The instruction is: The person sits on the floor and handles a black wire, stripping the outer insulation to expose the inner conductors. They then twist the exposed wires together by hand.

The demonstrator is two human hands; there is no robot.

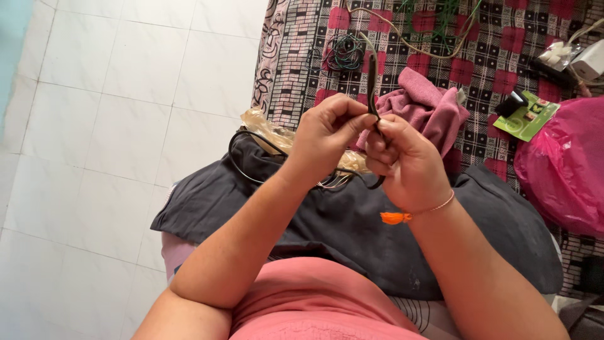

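Black cable (374, 88) pinched upright, left hand (324, 141), right hand (406, 164), fingertips meeting.

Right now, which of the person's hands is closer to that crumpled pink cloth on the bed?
The right hand. It sits just in front of the pink cloth, overlapping its lower edge in view. The left hand is farther to the cloth's left, across the dark cable both pinch.

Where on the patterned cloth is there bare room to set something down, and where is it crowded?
The checked cloth is bare along its left edge, between the floor tiles and the wire coil. Right of that it is crowded: pink rag, green card, pink bag.
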